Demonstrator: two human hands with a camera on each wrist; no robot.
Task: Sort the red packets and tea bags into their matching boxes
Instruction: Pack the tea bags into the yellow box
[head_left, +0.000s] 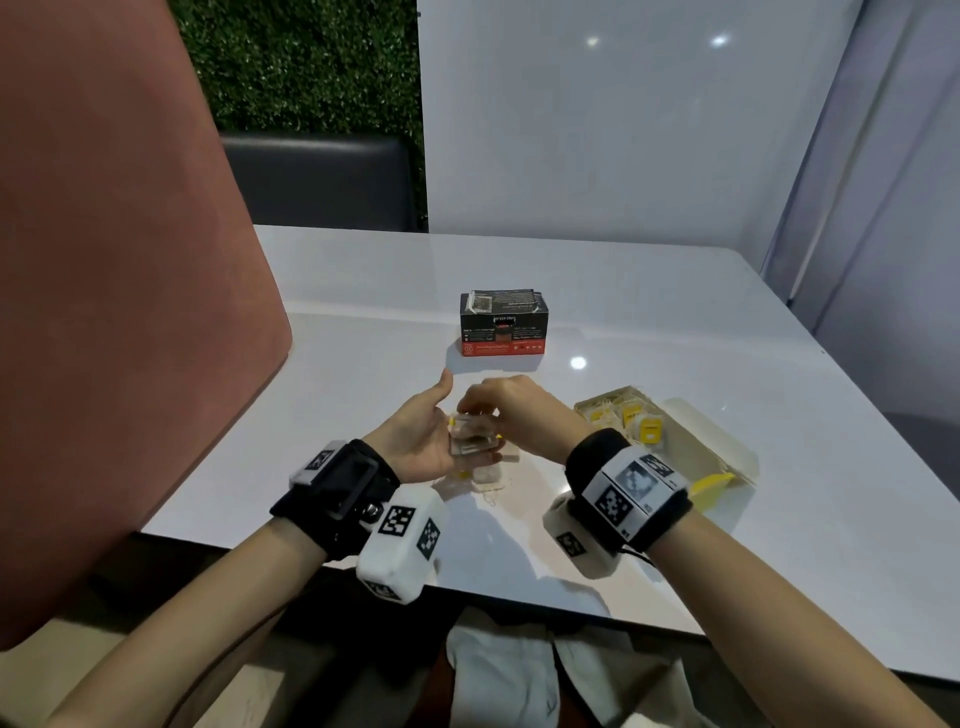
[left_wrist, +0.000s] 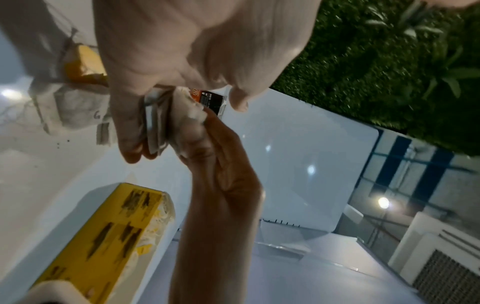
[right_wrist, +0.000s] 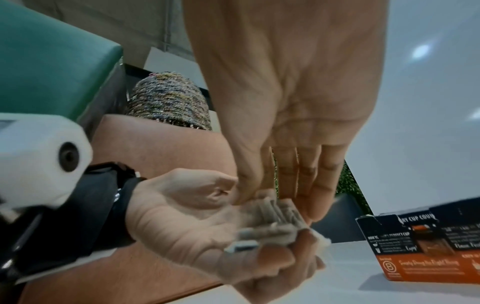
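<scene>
My left hand (head_left: 439, 426) lies palm up over the white table (head_left: 675, 312), thumb sticking out, fingers curled under a small stack of tea bags (head_left: 470, 441). My right hand (head_left: 501, 410) comes down from above and pinches that stack (right_wrist: 272, 222) between thumb and fingers. Below the hands, a few loose tea bags (head_left: 485, 475) lie on the table. An open yellow tea box (head_left: 670, 441) with several yellow-tagged bags stands to the right. A black and red box (head_left: 503, 325) stands behind the hands, apart from them. I see no red packet clearly.
A tall reddish seat back (head_left: 130, 312) rises close on the left, and a dark chair (head_left: 322, 182) stands beyond the table's far edge. The yellow box's lid (head_left: 722, 447) folds out to the right. White cloth (head_left: 519, 675) lies on the lap.
</scene>
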